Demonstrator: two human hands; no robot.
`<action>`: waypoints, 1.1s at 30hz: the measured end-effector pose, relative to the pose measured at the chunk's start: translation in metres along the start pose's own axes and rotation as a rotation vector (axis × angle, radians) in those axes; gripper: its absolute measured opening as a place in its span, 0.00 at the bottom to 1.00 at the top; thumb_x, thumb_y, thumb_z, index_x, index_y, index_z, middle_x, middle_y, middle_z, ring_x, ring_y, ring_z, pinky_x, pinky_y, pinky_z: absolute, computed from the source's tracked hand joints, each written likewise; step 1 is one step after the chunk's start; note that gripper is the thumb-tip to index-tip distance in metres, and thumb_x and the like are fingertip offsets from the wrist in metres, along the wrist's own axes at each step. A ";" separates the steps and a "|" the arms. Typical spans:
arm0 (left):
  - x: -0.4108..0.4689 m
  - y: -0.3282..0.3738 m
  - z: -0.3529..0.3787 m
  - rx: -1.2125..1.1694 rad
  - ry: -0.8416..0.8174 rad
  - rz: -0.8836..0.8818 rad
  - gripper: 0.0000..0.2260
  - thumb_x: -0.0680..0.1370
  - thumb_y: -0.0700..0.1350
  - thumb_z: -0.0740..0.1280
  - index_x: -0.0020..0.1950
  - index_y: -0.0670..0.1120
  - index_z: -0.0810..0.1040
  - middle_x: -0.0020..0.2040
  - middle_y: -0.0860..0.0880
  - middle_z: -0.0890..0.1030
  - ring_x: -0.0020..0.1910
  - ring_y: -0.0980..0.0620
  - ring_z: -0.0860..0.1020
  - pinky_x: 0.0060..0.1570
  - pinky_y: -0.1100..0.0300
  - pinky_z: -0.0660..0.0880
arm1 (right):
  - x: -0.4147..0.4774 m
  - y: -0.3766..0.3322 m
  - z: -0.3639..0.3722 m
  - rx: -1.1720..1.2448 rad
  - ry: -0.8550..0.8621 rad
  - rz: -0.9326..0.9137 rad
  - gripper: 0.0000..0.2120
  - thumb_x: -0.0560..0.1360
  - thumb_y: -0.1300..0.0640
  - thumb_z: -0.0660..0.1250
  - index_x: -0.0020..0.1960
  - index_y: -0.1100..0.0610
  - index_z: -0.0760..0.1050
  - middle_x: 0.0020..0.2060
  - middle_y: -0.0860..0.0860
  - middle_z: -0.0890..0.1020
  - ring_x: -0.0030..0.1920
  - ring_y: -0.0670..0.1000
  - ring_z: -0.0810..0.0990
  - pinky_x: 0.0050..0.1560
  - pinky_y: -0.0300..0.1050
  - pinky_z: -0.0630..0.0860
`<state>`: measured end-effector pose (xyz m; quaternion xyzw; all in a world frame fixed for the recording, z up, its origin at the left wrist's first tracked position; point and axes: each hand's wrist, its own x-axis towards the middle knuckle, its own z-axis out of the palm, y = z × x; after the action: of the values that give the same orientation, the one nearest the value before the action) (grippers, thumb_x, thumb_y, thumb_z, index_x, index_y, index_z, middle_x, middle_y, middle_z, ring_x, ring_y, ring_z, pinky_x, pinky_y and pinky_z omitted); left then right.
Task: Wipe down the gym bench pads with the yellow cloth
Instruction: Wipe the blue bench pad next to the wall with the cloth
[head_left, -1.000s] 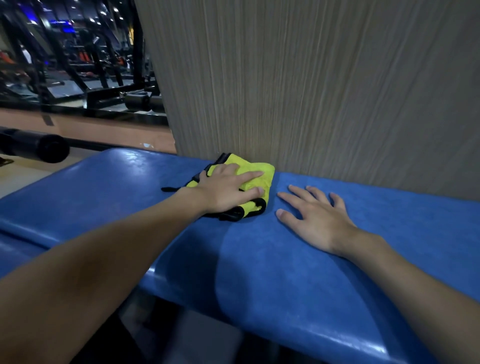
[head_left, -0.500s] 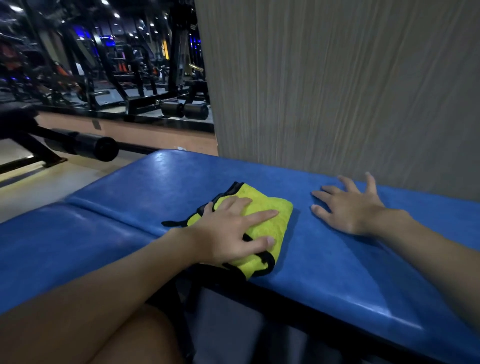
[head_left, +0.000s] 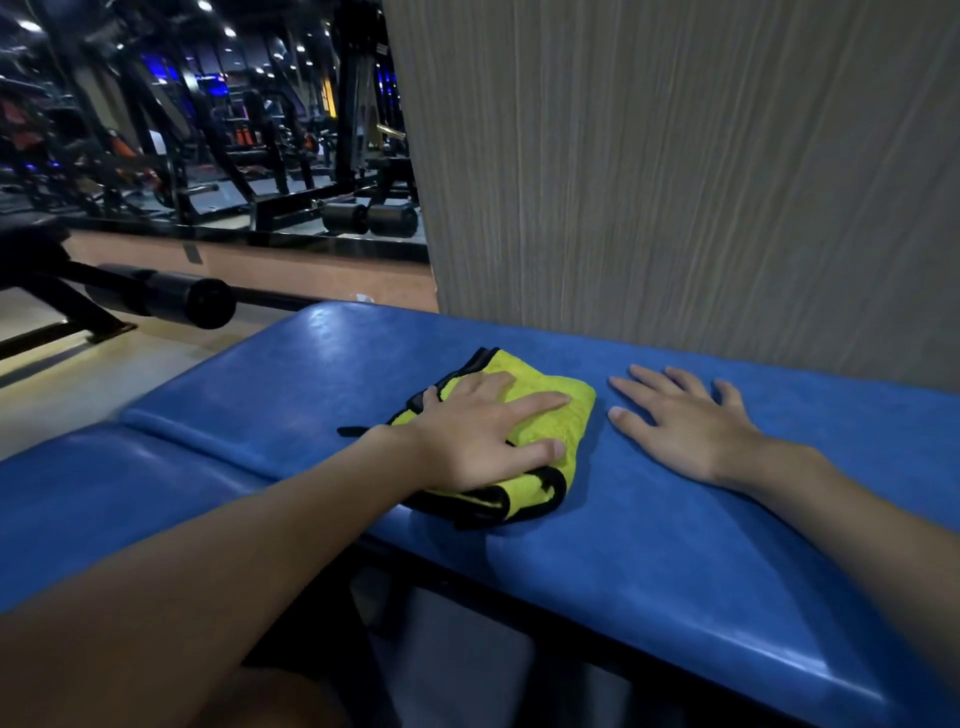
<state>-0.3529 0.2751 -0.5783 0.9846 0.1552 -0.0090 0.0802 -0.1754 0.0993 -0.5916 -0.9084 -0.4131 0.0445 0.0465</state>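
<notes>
My left hand (head_left: 480, 441), fingers spread flat on the folded yellow cloth (head_left: 540, 415), has swept it farther across the blue bench pad (head_left: 649, 561); my right hand (head_left: 685, 426) braces, splayed.

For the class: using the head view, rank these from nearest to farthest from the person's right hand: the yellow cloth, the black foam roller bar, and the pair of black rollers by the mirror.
Measured from the right hand, flat on the blue bench pad:
1. Yellow cloth, just to its left under the left hand.
2. Black foam roller bar, off the bench's left end.
3. Pair of black rollers, far back left.
</notes>
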 end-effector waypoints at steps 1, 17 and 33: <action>0.007 -0.002 -0.001 -0.001 -0.001 -0.002 0.25 0.78 0.71 0.53 0.74 0.75 0.50 0.81 0.49 0.51 0.80 0.49 0.45 0.71 0.29 0.47 | 0.001 0.000 0.001 -0.003 0.003 -0.003 0.29 0.79 0.33 0.42 0.79 0.38 0.50 0.80 0.40 0.49 0.80 0.49 0.46 0.76 0.63 0.41; 0.122 -0.003 -0.013 0.019 0.005 -0.081 0.31 0.70 0.76 0.48 0.74 0.74 0.53 0.79 0.50 0.58 0.78 0.43 0.54 0.69 0.28 0.53 | -0.001 0.003 0.005 0.035 0.054 -0.033 0.29 0.79 0.33 0.43 0.78 0.39 0.52 0.80 0.40 0.51 0.79 0.49 0.45 0.76 0.63 0.40; 0.068 -0.004 0.001 -0.015 0.068 -0.051 0.24 0.78 0.71 0.49 0.75 0.74 0.53 0.81 0.47 0.54 0.80 0.46 0.48 0.72 0.31 0.47 | -0.002 0.004 0.004 0.097 0.068 -0.026 0.28 0.78 0.32 0.45 0.77 0.38 0.57 0.79 0.39 0.54 0.79 0.47 0.48 0.76 0.60 0.41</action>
<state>-0.2899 0.2994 -0.5827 0.9795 0.1827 0.0234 0.0818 -0.1742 0.0959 -0.5955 -0.9006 -0.4203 0.0333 0.1051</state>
